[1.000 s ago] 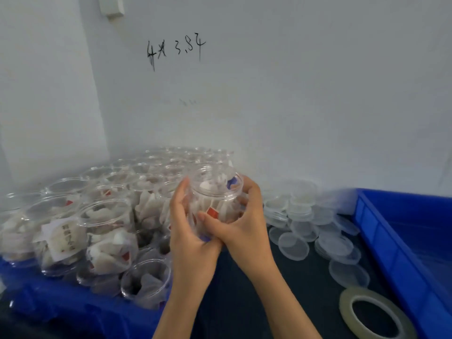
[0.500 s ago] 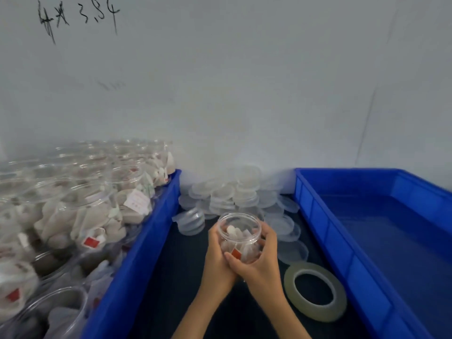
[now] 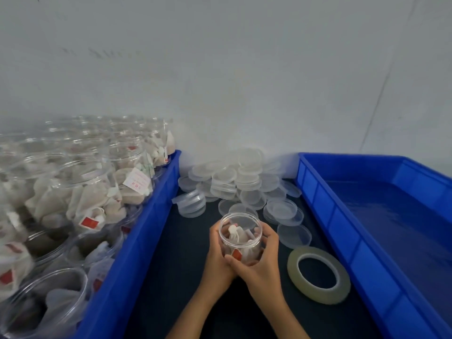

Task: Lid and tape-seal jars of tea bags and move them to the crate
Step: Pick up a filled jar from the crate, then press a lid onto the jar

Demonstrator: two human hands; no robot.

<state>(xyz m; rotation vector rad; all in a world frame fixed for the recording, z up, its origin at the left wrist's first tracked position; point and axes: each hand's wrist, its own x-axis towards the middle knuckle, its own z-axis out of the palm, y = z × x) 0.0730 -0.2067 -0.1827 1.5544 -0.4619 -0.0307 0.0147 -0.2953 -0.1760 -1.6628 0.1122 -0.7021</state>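
Note:
A clear plastic jar (image 3: 241, 234) with white tea bags and no lid stands upright on the dark table between two blue crates. My left hand (image 3: 216, 258) grips its left side and my right hand (image 3: 260, 265) grips its right side and front, fingers curled round the wall. A pile of clear lids (image 3: 241, 183) lies just behind the jar against the wall. A roll of tape (image 3: 319, 274) lies flat to the right of my right hand. The blue crate (image 3: 325, 209) on the right holds nothing visible.
A blue crate (image 3: 151, 216) on the left is packed with several open jars of tea bags (image 3: 90, 189). A grey wall stands close behind everything. A strip of dark table (image 3: 181, 253) runs between the two crates.
Both hands carried the jar from above the left crate down and right to the table strip between the crates. The view has swung right, showing the right crate.

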